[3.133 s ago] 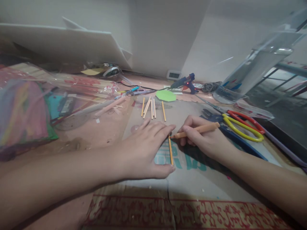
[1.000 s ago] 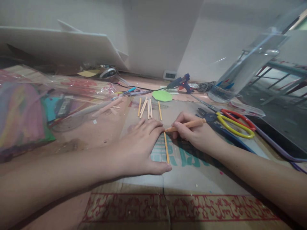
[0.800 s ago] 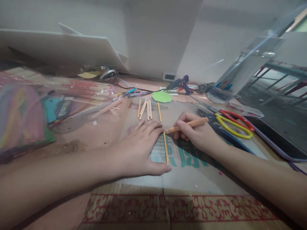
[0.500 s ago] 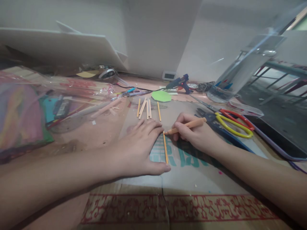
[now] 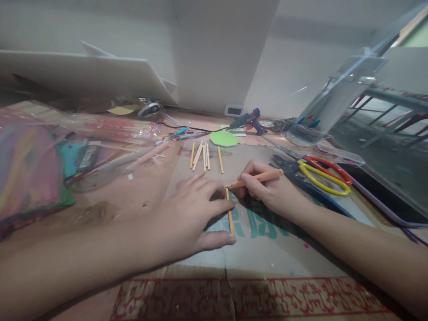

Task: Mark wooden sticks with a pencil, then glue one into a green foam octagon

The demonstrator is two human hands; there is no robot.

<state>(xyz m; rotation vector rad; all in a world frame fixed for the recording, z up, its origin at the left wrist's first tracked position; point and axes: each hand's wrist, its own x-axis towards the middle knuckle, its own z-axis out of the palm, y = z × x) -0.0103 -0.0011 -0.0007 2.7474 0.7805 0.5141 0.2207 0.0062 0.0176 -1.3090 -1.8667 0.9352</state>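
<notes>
An orange-coloured stick [image 5: 229, 214] lies on the grey sheet [image 5: 247, 256], pointing away from me. Beside it on the left is my left hand [image 5: 197, 209], with fingers apart; the thumb touches the stick's near end and a fingertip rests by its upper part. My right hand [image 5: 264, 183] is closed around an orange marker [image 5: 272, 175], its tip at the stick's far end. Beyond the hands lie several short pale sticks [image 5: 197, 157] and a separate yellow-orange stick [image 5: 220, 159]. A green paper shape [image 5: 223, 138] is just behind them.
Scissors [image 5: 324, 178] with red and yellow handles, dark pliers [image 5: 310, 185] and a phone [image 5: 384, 196] lie right. A glue gun [image 5: 249, 120], a small white display [image 5: 234, 110] and a clear container [image 5: 329, 107] stand behind. Plastic-wrapped sticks [image 5: 110, 127] and coloured bags [image 5: 30, 169] fill the left.
The index finger of my left hand has shifted nearer to me along the stick. The marker stays at the stick's far end, and the whole view has shifted slightly.
</notes>
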